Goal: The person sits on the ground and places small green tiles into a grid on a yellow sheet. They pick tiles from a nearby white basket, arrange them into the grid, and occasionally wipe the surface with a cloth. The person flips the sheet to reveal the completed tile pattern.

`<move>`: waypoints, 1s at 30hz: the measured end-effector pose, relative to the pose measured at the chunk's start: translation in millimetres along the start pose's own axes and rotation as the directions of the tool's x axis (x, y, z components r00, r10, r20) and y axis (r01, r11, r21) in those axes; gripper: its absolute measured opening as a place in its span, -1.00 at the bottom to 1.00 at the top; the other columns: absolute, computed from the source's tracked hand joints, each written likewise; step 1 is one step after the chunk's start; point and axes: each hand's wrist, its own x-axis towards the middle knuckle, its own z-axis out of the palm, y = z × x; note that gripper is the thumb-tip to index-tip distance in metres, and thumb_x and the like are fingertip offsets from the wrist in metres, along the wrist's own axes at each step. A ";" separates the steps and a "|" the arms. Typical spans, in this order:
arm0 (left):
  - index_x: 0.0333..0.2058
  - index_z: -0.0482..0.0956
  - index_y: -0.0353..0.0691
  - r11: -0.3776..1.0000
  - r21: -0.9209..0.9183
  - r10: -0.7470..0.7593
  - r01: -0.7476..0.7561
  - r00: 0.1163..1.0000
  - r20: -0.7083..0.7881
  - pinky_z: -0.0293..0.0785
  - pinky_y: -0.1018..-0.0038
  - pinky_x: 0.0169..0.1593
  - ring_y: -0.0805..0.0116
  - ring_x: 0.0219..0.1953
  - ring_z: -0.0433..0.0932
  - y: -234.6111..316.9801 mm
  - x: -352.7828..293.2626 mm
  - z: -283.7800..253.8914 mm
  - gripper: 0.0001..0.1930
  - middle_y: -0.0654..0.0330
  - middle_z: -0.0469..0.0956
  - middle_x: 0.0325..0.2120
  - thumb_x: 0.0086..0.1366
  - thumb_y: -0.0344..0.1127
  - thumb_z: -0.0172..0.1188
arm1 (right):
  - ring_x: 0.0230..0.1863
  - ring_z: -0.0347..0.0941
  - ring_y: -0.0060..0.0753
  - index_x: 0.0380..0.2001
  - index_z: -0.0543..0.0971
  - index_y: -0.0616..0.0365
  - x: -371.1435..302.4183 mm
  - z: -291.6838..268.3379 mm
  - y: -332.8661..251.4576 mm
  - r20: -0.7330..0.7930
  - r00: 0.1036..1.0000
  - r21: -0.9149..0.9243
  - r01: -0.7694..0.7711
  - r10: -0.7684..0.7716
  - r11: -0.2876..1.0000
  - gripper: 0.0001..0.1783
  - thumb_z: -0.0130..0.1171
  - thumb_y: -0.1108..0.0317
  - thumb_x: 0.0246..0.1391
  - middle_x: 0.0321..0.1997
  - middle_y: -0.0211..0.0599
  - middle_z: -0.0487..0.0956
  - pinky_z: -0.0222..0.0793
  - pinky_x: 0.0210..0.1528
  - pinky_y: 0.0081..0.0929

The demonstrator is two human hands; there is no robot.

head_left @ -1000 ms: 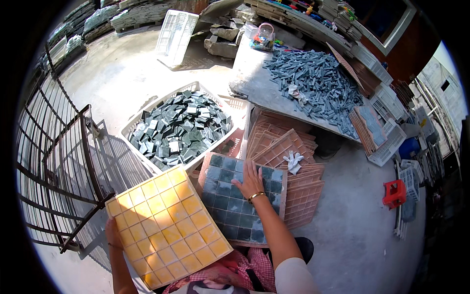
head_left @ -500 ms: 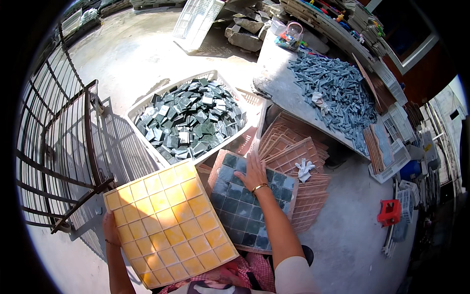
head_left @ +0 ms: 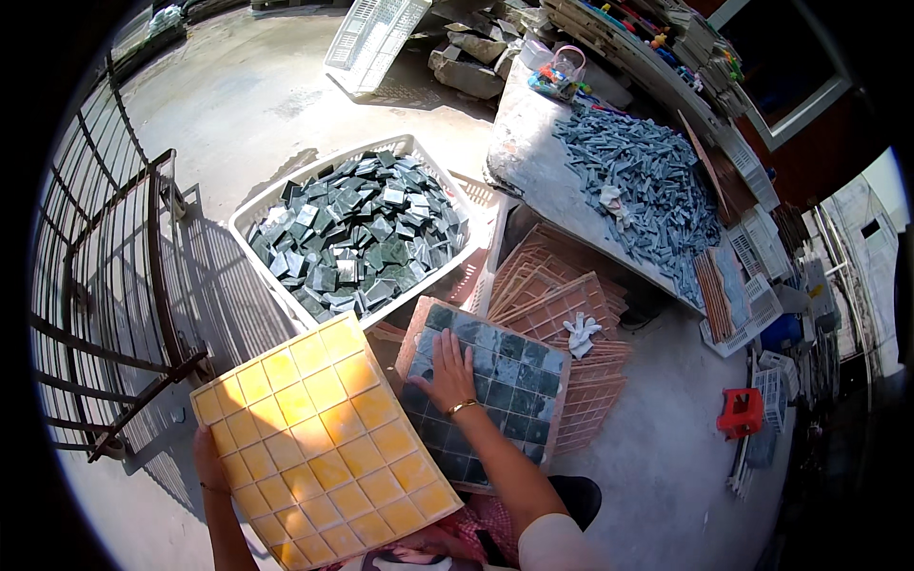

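My left hand [head_left: 209, 459] grips the left edge of a yellow gridded tray [head_left: 328, 447], which is tilted in front of me at the lower left. To its right lies a reddish tray filled with rows of dark green square stone tiles [head_left: 495, 376]. Flat on these tiles, fingers spread, rests my right hand [head_left: 449, 371], near the tray's upper left part. Just beyond both trays stands a white plastic crate [head_left: 249, 243] heaped with loose dark green tiles [head_left: 367, 224].
Reddish gridded trays [head_left: 557, 309] are stacked at the right, a white glove [head_left: 582, 333] on them. Behind, a slab table [head_left: 524, 128] bears piled grey stone strips [head_left: 643, 181]. A metal rack [head_left: 157, 257] stands left, a red stool [head_left: 739, 413] right.
My right hand has slid left and toward me across the green tiles, from the tray's far edge. The left hand still holds the yellow tray. The whole view has shifted slightly.
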 end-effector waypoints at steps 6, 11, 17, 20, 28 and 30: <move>-0.07 0.34 -0.31 0.991 -0.119 -0.042 0.053 0.995 0.096 0.42 0.49 -0.16 0.41 -0.21 0.46 9.4 0.4 7.4 -0.54 0.16 0.45 -0.21 0.32 -0.02 -0.27 | 0.35 -0.26 -0.12 0.22 -0.05 0.21 -4.6 -9.4 50.4 -0.188 0.979 0.106 -0.062 0.081 0.992 -0.06 -0.05 -0.20 -0.05 0.33 -0.07 -0.13 -0.32 0.29 -0.11; -0.07 0.34 -0.32 1.000 -0.002 -0.031 0.031 0.999 0.042 0.46 0.46 -0.20 0.36 -0.23 0.48 -11.5 11.3 -20.9 -0.51 0.12 0.46 -0.23 0.33 0.00 -0.31 | 0.34 -0.24 -0.12 0.21 -0.03 0.24 -39.6 -13.4 109.8 -0.165 0.973 0.066 -0.150 0.159 0.986 -0.10 -0.07 -0.17 -0.02 0.32 -0.04 -0.10 -0.32 0.30 -0.17; -0.07 0.34 -0.35 0.959 0.267 0.059 -0.095 0.988 0.139 0.39 0.48 -0.12 0.38 -0.18 0.42 -18.3 16.0 -39.3 -0.51 0.11 0.42 -0.20 0.33 -0.01 -0.30 | 0.34 -0.23 -0.10 0.20 -0.02 0.29 -106.5 2.1 102.8 -0.192 0.928 0.101 -0.306 0.320 0.947 -0.09 -0.06 -0.17 -0.02 0.31 0.02 -0.08 -0.34 0.31 -0.21; -0.07 0.34 -0.36 0.983 0.182 0.011 -0.027 0.996 0.086 0.39 0.45 -0.13 0.36 -0.19 0.43 -13.8 13.4 -31.6 -0.49 0.08 0.43 -0.21 0.33 0.00 -0.31 | 0.34 -0.23 -0.08 0.20 -0.02 0.30 -140.6 10.4 80.3 -0.179 0.925 0.138 -0.314 0.336 0.939 -0.07 -0.03 -0.16 -0.05 0.30 0.04 -0.09 -0.33 0.31 -0.21; -0.11 0.38 -0.41 0.901 0.425 0.108 -0.086 0.994 -0.029 0.43 0.45 -0.22 0.32 -0.25 0.47 -6.3 3.0 -21.8 -0.43 0.04 0.46 -0.25 0.31 0.05 -0.31 | 0.30 -0.12 -0.03 0.15 0.09 0.30 -205.0 1.8 21.4 -0.055 0.992 0.301 -0.095 0.117 0.949 -0.21 0.08 0.04 -0.05 0.26 0.08 0.00 -0.14 0.24 -0.08; -0.12 0.38 -0.41 0.851 0.501 0.174 -0.160 0.985 0.019 0.43 0.48 -0.23 0.32 -0.27 0.48 -3.3 -0.8 -9.7 -0.45 0.06 0.47 -0.25 0.31 0.03 -0.29 | 0.23 0.05 -0.07 0.13 0.14 0.26 -210.2 7.3 -3.5 -0.139 0.988 0.695 0.049 0.067 0.717 -0.29 0.03 0.06 0.01 0.21 0.02 0.12 0.03 0.18 -0.11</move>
